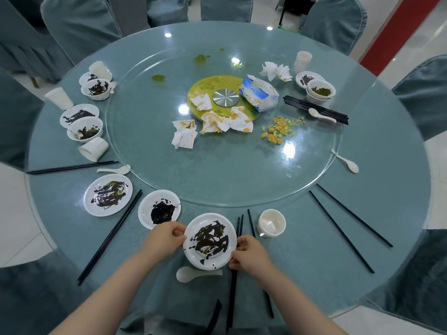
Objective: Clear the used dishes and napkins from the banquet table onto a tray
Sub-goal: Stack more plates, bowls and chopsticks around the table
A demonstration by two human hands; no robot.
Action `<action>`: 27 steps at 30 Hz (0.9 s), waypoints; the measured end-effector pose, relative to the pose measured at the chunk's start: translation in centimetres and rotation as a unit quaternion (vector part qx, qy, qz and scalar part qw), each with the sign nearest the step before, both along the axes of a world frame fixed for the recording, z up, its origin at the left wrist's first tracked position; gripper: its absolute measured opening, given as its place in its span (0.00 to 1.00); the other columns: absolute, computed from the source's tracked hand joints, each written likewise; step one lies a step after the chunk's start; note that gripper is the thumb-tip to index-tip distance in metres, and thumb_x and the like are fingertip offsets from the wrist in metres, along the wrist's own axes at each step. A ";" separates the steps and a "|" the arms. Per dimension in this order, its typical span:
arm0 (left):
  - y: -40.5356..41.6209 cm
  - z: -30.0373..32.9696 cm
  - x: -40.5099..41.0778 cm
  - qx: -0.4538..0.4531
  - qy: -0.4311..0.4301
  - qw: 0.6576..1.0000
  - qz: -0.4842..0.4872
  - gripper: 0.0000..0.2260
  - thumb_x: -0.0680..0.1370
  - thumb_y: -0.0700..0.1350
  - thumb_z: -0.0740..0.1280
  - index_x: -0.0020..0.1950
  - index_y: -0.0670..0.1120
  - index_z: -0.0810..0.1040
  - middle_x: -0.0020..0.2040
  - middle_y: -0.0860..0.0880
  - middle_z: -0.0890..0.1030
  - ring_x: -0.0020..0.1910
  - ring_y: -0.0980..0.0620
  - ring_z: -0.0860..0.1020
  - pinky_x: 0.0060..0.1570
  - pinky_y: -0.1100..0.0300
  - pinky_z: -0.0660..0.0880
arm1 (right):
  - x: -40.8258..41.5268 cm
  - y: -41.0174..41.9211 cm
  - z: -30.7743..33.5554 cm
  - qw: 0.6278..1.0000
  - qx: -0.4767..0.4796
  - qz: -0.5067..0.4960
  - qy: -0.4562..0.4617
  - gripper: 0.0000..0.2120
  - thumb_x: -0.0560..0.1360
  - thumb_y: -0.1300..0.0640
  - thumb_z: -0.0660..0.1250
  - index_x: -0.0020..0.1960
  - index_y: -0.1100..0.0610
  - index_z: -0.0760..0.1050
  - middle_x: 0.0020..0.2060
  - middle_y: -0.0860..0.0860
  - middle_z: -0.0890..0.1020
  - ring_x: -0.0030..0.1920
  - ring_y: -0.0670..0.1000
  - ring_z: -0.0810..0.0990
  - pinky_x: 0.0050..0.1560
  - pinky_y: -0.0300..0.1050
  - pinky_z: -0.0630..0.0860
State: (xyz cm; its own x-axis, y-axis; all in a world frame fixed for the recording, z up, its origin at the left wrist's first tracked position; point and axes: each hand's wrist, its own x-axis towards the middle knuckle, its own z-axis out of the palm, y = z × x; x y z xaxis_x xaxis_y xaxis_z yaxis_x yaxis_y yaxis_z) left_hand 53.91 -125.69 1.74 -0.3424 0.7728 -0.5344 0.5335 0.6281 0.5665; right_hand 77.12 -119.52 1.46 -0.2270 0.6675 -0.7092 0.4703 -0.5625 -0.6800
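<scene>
Head view shows the fingers of the left hand (167, 238) curled onto the left rim of a white plate (210, 241), thumb on top near the edge, while the fingers of the right hand (249, 256) pinch the opposite rim low on the right side. Both hands hold the plate at its bare border, clear of the dark sauce smeared over its middle. The plate sits at the near edge of the bench (362, 213), just above a white spoon (196, 273) and touching or nearly touching a pair of black chopsticks (235, 262) on its right.

By its thin, even rim the plate looks light and fairly stiff, possibly disposable; if so it may flex when lifted by one side only, so a two-sided rim hold suits it. The sauce looks wet and could run or drip if the plate tilts, and it would make the surface slippery, so the clean rim is the sensible place for the fingers and the plate should stay level.

Just beyond to the left lie two more soiled plates (159, 209), and a white cup (271, 223) stands to the right. Crumpled napkins (212, 122), soft and stained, lie well apart on the glass turntable (217, 189). No tray is visible.
</scene>
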 end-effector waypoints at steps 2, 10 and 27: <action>-0.3 -0.1 0.0 0.009 -0.023 1.000 0.000 0.08 0.73 0.42 0.70 0.46 0.56 0.82 0.40 0.59 0.84 0.39 0.62 0.80 0.49 0.57 0.79 | -0.3 -0.1 -0.4 1.000 -0.001 -0.020 0.005 0.09 0.73 0.72 0.63 0.48 0.59 0.71 0.39 0.57 0.79 0.32 0.50 0.80 0.36 0.44 0.82; -2.1 -1.2 -0.6 0.000 -0.108 0.990 0.089 0.05 0.77 0.40 0.68 0.50 0.48 0.80 0.40 0.47 0.84 0.40 0.50 0.81 0.50 0.51 0.80 | -0.8 -0.1 -1.9 0.998 -0.006 -0.067 0.013 0.06 0.76 0.69 0.61 0.49 0.61 0.74 0.41 0.60 0.81 0.35 0.53 0.81 0.39 0.45 0.82; -4.0 -3.2 -1.0 0.005 -0.206 0.942 0.266 0.05 0.80 0.42 0.64 0.49 0.42 0.78 0.44 0.46 0.81 0.37 0.52 0.76 0.39 0.60 0.74 | -0.1 -2.8 -0.9 0.882 0.246 0.376 -0.143 0.07 0.77 0.52 0.63 0.53 0.49 0.76 0.41 0.40 0.79 0.42 0.43 0.76 0.44 0.39 0.71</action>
